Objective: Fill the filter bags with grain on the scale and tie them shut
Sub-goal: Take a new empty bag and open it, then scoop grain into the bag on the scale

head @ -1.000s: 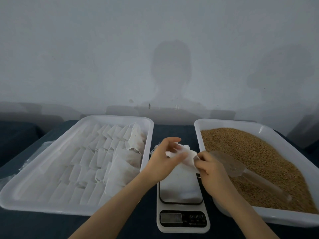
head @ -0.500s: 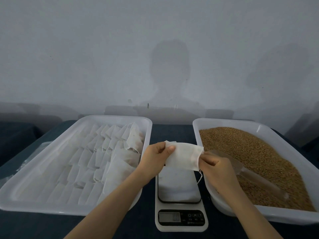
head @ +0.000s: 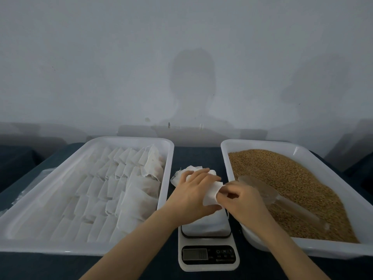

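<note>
Filter bags (head: 96, 190), flat and apparently empty, lying in overlapping rows across left tray (head: 129, 139); no filled or tied one made out anywhere. Right tray (head: 262, 142) heaped with grain (head: 292, 178), clear scoop (head: 260, 188) resting on top, in neither hand. Both trays on dark desk (head: 199, 156), scale (head: 209, 257) between them toward the front; display too small to read.

Left hand (head: 193, 197) curled over single bag (head: 211, 196), gripping it just above scale's far end. Right hand (head: 240, 199) pinching same bag's near edge, seemingly working the mouth open. Bag limp, no grain showing inside.

Judged stage: early, with opening of one bag under way. Left for this one: seating on scale, scooping grain to weight, drawing shut, knotting. After that, same again for the trayful. Drawstring not made out here.
</note>
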`<action>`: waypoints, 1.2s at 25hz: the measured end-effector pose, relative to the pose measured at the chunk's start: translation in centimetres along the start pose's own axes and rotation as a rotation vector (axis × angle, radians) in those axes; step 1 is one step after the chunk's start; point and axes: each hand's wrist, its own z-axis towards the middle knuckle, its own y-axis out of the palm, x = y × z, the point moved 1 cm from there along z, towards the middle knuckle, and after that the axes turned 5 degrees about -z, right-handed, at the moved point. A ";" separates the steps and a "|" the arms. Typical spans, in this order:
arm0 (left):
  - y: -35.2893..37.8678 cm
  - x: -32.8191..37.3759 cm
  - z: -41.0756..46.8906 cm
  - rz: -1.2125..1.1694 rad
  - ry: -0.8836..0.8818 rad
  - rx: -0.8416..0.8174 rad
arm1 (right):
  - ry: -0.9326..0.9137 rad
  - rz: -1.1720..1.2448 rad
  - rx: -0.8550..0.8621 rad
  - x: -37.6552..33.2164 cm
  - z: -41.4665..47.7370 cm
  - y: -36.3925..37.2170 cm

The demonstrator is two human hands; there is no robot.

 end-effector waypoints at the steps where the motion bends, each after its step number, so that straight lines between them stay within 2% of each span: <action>1: 0.0 0.0 0.0 -0.029 -0.024 -0.009 | -0.004 -0.007 0.007 -0.1 0.0 0.0; 6: -0.4 -0.3 0.3 -0.426 -0.392 -0.142 | -0.038 0.019 0.047 -0.4 -0.6 -1.2; 8: -0.5 -0.4 0.3 -0.483 -0.459 -0.170 | 0.012 -0.094 0.135 1.3 -0.5 -3.8; 10: -0.4 -0.4 0.2 -0.512 -0.476 -0.200 | 0.147 -0.359 0.167 4.5 -0.4 -7.0; 13: -0.4 -0.4 0.3 -0.547 -0.485 -0.207 | 0.421 -0.754 -0.095 9.5 -0.8 -9.8; 15: -0.6 -0.6 0.3 -0.584 -0.492 -0.204 | 0.473 -0.790 -0.253 11.6 -0.7 -9.9; 17: -0.5 -0.6 0.3 -0.614 -0.486 -0.207 | 0.450 -0.775 -0.341 12.6 -0.5 -9.5; 19: -0.5 -0.4 0.2 -0.637 -0.475 -0.215 | 0.445 -0.736 -0.330 12.6 -0.1 -8.9; 23: -0.5 -0.8 0.1 -0.660 -0.467 -0.212 | 0.440 -0.621 -0.154 12.3 0.2 -9.9; 26: -0.3 -0.8 0.3 -0.653 -0.486 -0.237 | 0.378 -0.771 -0.066 12.5 0.0 -11.8; 30: 0.1 -0.9 0.3 -0.641 -0.507 -0.263 | 0.390 -1.116 -0.135 12.5 1.0 -13.0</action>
